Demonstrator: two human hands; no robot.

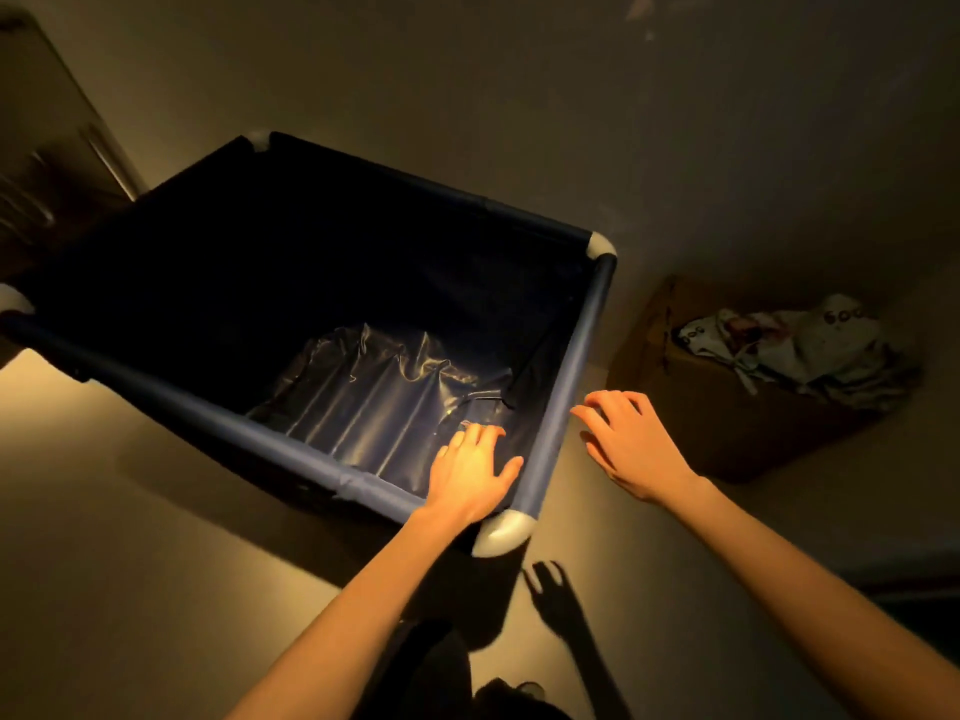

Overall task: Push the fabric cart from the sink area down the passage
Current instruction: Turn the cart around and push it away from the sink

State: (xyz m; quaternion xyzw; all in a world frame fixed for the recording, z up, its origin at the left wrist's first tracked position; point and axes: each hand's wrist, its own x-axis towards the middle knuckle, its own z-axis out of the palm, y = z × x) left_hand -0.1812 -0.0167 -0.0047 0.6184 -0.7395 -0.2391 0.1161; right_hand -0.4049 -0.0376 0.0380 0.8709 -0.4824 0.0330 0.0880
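A dark blue fabric cart (571, 366) with a tube rim and white corner caps fills the middle of the head view. Its inside holds only a wrinkled shiny liner at the bottom. My left hand (470, 472) hovers over the near right corner, palm down with fingers spread, just inside the rim. My right hand (626, 439) floats outside the right rim, fingers apart, fingertips close to the tube but not gripping it.
A brown cardboard box (727, 423) stuffed with printed plastic bags (795, 345) stands on the floor to the right of the cart. A metal cabinet (47, 142) is at the far left. A pale wall runs behind the cart. Lighting is dim.
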